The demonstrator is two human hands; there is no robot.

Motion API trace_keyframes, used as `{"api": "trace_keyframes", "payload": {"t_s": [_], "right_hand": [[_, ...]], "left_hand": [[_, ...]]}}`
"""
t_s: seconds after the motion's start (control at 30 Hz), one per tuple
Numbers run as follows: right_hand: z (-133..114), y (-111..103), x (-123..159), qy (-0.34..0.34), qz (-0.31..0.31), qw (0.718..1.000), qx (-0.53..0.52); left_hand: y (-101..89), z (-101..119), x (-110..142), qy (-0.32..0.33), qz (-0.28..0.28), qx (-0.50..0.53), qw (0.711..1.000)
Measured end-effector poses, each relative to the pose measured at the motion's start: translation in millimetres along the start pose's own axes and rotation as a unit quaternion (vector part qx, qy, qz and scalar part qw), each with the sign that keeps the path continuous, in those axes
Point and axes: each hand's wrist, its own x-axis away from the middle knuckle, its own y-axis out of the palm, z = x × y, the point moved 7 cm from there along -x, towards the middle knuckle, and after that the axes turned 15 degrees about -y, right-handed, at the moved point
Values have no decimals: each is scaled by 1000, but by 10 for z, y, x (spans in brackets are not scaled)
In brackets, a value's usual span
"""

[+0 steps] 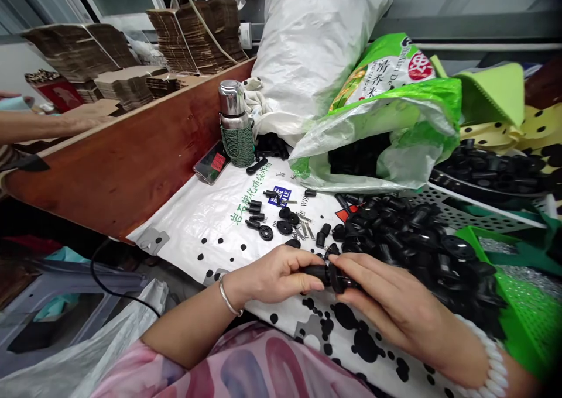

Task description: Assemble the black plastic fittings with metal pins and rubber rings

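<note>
Left grip [274, 276], right grip [395, 304] holding black part [337, 278], seemingly near sheet edge [287, 323].

Smooth, glossy plastic parts [410, 247]

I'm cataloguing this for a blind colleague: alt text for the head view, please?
A person's left hand and right hand hold a black part over a white, black-spotted cover. A pile of black parts lies to the right; a metal-topped flask stands farther back.

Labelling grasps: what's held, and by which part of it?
A black part: left hand pinches its narrow end; right hand grips around its disc. Whether it's one piece or two, can't tell.
</note>
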Motion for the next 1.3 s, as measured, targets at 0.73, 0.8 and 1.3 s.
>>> {"api": "trace_keyframes", "payload": {"t_s": [0.73, 0.8, 1.3], "right_hand": [[267, 121, -6, 121, -48, 982, -136], [295, 128, 17, 165, -11, 975, -148], [157, 62, -133, 74, 72, 979, -174]], "left_hand": [[-71, -203, -146, -29, 52, 158, 986], [-63, -231, -145, -25, 48, 178, 983], [-40, -378, -98, -2, 19, 178, 984]]}}
